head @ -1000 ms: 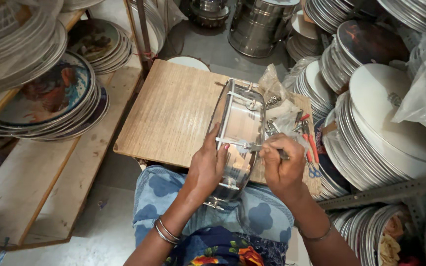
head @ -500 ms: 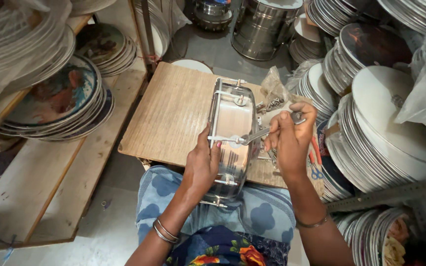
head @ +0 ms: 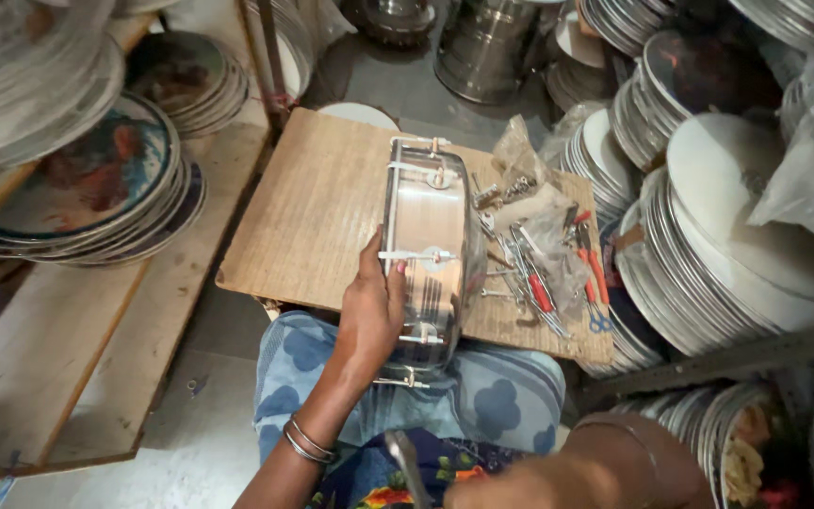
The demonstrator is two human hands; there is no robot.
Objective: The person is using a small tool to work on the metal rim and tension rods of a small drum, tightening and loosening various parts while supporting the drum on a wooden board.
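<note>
Left hand (head: 371, 316) flat, fingers spread against the side of the metal drum shell (head: 429, 254), steadying it on edge on the wooden board (head: 317, 212). Right hand (head: 511, 488) low at frame bottom, clamped on a thin metal tool (head: 407, 467).

Left hand (head: 369, 316) flat, fingers extended — right hand (head: 511, 490) low.
</note>
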